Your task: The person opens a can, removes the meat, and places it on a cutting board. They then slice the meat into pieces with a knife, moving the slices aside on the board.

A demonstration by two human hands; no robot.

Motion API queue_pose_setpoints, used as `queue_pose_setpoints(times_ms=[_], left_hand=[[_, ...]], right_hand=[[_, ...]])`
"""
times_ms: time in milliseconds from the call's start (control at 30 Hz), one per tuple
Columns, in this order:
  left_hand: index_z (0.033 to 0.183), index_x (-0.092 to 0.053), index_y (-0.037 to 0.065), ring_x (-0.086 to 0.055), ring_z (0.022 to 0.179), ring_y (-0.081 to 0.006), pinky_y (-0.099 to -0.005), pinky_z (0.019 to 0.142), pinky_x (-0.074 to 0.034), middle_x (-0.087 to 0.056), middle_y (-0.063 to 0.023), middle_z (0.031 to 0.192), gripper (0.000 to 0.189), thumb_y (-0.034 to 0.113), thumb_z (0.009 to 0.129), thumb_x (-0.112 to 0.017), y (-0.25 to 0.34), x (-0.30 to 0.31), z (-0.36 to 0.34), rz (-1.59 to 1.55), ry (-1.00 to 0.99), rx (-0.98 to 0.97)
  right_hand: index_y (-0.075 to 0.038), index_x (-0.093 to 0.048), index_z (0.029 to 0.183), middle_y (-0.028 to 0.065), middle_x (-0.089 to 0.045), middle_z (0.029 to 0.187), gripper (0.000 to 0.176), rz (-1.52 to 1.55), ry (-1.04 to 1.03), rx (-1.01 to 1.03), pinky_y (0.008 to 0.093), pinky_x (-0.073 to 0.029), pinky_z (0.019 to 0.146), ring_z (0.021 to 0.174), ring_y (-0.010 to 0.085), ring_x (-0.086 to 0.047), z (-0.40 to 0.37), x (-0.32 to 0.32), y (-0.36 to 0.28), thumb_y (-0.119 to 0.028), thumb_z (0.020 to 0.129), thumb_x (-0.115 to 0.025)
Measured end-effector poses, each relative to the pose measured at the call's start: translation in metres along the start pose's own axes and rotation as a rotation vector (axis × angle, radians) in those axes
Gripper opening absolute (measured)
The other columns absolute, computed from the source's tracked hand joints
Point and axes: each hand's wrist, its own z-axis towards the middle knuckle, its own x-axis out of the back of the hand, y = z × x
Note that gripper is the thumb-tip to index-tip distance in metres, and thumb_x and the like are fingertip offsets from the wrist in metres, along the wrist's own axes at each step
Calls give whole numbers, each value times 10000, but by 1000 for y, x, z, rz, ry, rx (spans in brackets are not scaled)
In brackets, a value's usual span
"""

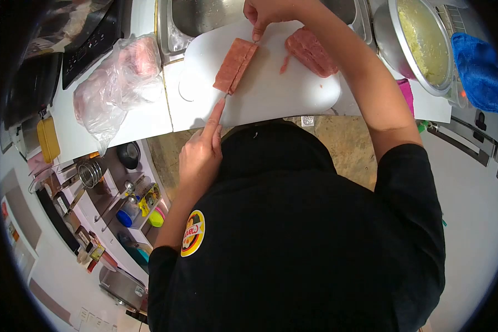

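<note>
A rectangular block of pinkish-red meat (233, 66) lies on the white cutting board (260, 105), with a lengthwise slit near its right side. At the block's near end, my left hand (199, 152) is closed, index finger stretched forward along a thin knife (227, 94) seen edge-on. My right hand (268, 14) pinches at the far end of the same line, thumb down on the metal tip. Most of the blade is hidden in the meat, and the handle is covered by my left hand. A second meat block (311, 52) rests to the right, partly behind my right forearm.
Behind the board is a steel sink (174, 41). Plastic-wrapped meat (119, 80) lies at left, beside a black cooktop (91, 47). At right stand a large metal bowl (398, 39) of pale shredded food and a blue cloth (478, 72). Open shelves (133, 193) sit below left.
</note>
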Motion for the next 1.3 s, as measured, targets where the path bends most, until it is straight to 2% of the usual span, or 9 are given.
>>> queue_pose_setpoints(times_ms=[367,967,1067,1167,1233,1300], left_hand=[[1503,-349,338,-660,718,-388,-531,657,-522,-651,-191,778,552,183,996,-504,-2,-4,-1,43,13,-1],[1505,-342,312,-662,720,-404,-544,656,-516,-657,-220,788,579,139,981,-519,-5,-4,6,26,-11,-29],[1510,-327,308,-661,723,-409,-549,654,-514,-658,-223,785,581,146,984,-515,-2,-4,6,4,9,-42],[1509,-328,308,-664,740,-414,-555,662,-513,-661,-228,797,568,156,990,-505,-3,-4,5,32,-39,6],[1507,-328,314,-665,750,-417,-556,667,-513,-663,-231,806,562,163,994,-500,-2,-3,4,17,-34,15],[1506,-328,320,-665,758,-420,-557,672,-513,-664,-234,813,560,167,995,-497,-1,-3,5,2,-36,20]], right_hand=[[-39,-724,715,130,-700,695,376,-2,15,34,379,-508,581,623,259,-664,3,-4,5,-301,514,-904],[-39,-709,693,145,-682,669,369,-82,119,55,402,-515,589,616,309,-658,11,-20,10,-285,487,-893],[-31,-712,789,191,-704,846,408,-99,54,-22,384,-526,654,752,311,-673,-1,-8,-4,-283,517,-882],[-12,-679,957,255,-653,1088,531,-203,462,-23,368,-525,739,933,335,-648,-26,-29,-21,-295,548,-864],[-20,-629,1142,229,-608,1221,613,-38,668,-103,354,-513,818,1030,316,-607,-52,-38,-51,-360,676,-836],[-21,-634,1048,135,-675,977,452,367,873,-135,376,-516,801,900,213,-661,-79,-53,-92,-375,807,-778]])
